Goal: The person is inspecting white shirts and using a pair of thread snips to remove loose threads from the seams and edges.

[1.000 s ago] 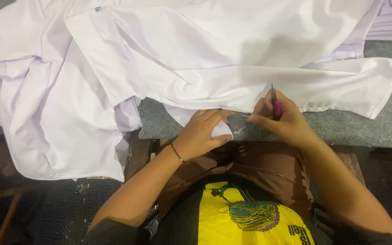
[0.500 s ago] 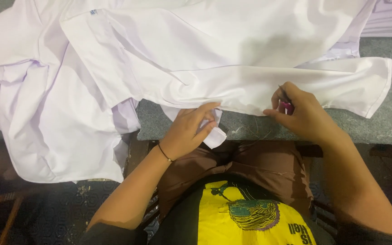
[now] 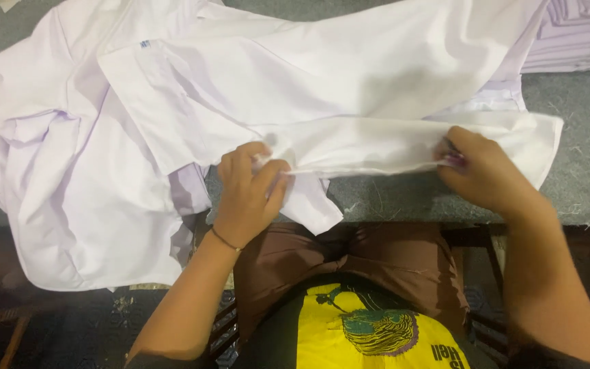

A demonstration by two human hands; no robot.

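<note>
**White garment stretched along its lower edge, both hands gripping**

The white garment [image 3: 349,102] lies spread over the grey felt-covered table [image 3: 582,178], with a good part of it bunched at the left and hanging off the near edge. From my head view I see its lower edge pulled taut between the two hands, running just above the table's front.

My left hand [image 3: 250,191] is closed, pinching the edge of the cloth between thumb and fingers near the middle of the seam. My right hand [image 3: 486,174] is curled shut on the same edge farther right, close to the garment's corner, and it also holds a small pink-handled tool [image 3: 453,158]; the tool is mostly hidden by the fingers, so I cannot tell its kind for sure.

Loose thread ends [image 3: 370,205] lie scattered on the felt below the seam. Judging from that, I would say some of the edge has been gone over, while the bunched part at the left looks unhandled. A stack of folded pale cloth [image 3: 582,34] sits at the far right corner.
</note>
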